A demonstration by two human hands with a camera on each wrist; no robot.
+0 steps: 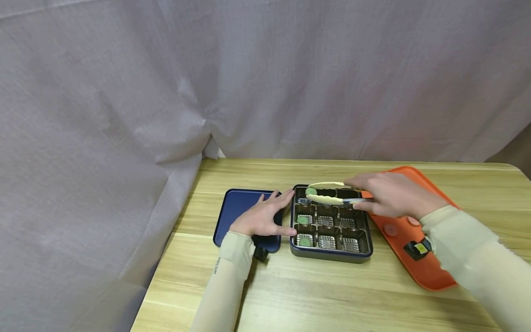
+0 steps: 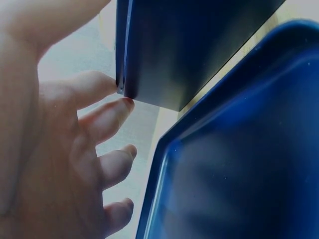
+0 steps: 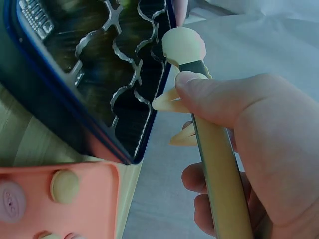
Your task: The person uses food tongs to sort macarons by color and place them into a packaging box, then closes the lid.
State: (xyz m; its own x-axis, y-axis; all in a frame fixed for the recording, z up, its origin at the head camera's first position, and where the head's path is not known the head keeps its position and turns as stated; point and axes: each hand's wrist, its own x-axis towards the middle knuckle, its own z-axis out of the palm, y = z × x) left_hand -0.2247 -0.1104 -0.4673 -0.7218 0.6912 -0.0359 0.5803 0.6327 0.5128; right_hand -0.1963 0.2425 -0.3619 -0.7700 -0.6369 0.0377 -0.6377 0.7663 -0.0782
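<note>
My right hand [image 1: 392,196] grips a pair of tongs [image 1: 327,200] with pale, scalloped tips. Between those tips is a green macaron [image 1: 311,191], above the back left compartment of a dark blue box [image 1: 332,253]. A black-brown insert divides the box into three rows of compartments. Two more green macarons, one in the middle row [image 1: 303,221] and one in the front row [image 1: 305,242], sit in the left column. My left hand [image 1: 261,219] is spread at the box's left side, fingertips and thumb at its rim. The right wrist view shows the tongs' handle [image 3: 222,174] under my thumb.
Left of the box lies a blue lid [image 1: 236,210], partly beneath my left hand. An orange tray [image 1: 427,272] lies to the right under my right forearm, with pink macarons [image 1: 390,229] and a cream one [image 3: 65,186]. A grey curtain [image 1: 290,83] hangs behind the table.
</note>
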